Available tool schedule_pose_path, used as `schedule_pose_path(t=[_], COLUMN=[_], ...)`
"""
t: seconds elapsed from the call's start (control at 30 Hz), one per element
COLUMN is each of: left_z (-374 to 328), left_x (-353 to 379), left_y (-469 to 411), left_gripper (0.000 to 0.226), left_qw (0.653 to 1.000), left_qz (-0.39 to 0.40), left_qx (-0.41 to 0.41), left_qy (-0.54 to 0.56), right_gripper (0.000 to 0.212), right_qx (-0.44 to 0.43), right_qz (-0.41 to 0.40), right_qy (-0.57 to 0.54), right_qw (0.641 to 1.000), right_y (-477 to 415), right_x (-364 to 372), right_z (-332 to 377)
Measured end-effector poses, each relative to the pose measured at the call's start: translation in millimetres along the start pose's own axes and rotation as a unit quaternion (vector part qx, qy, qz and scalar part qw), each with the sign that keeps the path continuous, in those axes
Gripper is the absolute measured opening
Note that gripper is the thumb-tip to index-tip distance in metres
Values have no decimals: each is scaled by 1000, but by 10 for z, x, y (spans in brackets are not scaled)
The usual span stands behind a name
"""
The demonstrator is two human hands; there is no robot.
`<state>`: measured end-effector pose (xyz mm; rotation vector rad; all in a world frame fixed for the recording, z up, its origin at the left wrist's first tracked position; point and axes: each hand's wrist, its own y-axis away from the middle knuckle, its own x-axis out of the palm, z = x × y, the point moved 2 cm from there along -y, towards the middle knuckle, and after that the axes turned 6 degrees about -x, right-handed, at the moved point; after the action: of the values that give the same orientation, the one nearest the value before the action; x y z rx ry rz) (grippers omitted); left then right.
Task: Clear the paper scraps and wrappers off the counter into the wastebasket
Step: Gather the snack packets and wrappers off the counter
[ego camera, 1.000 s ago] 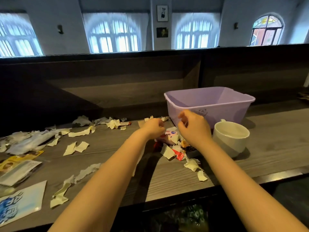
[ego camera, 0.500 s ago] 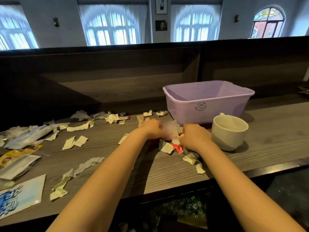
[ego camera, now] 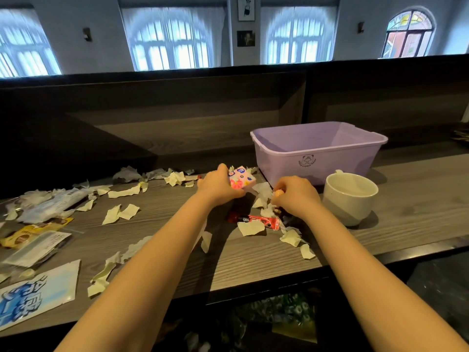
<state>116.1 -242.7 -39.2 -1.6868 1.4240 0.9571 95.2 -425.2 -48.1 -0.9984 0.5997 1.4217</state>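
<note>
My left hand [ego camera: 218, 187] grips a pink flowered packet [ego camera: 241, 179] just above the wooden counter [ego camera: 162, 232]. My right hand [ego camera: 295, 196] is curled over a small pile of white scraps [ego camera: 264, 190] and pinches a small orange piece [ego camera: 279, 193]. A red stick wrapper [ego camera: 258, 221] and several torn paper scraps [ego camera: 250, 227] lie in front of both hands. The lilac plastic bin [ego camera: 314, 158] stands behind my right hand, its inside looking bare. More paper scraps [ego camera: 121, 214] are strewn leftward.
A white mug [ego camera: 349, 199] stands right of my right hand, close to the bin. Plastic wrappers [ego camera: 48, 204], a yellow sachet [ego camera: 28, 233] and a blue-printed pouch [ego camera: 38, 292] lie at the counter's left end. A dark raised ledge [ego camera: 177, 128] runs behind.
My left hand has lifted the pink flowered packet clear of the pile, toward the back. My right hand stays curled on the scraps beside it.
</note>
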Motion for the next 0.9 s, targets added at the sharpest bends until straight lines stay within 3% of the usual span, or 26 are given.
schedule_pose_path(t=[0.3, 0.57, 0.73, 0.9], left_z=[5, -190, -351, -554], left_x=[-193, -359, -479, -517], left_y=[169, 226, 124, -13], left_gripper=[63, 49, 42, 40], left_qw=[977, 934, 912, 916], left_qz=[-21, 9, -4, -37], left_qx=[-21, -32, -45, -13], left_qy=[213, 356, 408, 398], right_gripper=[17, 7, 12, 12], right_qx=[-46, -87, -115, -86], right_qz=[-144, -260, -316, -315], right_qy=[-110, -234, -219, -139], right_qw=[982, 933, 916, 935], right_y=[65, 52, -120, -458], right_x=[-231, -505, -723, -836], right_z=[73, 274, 320, 178])
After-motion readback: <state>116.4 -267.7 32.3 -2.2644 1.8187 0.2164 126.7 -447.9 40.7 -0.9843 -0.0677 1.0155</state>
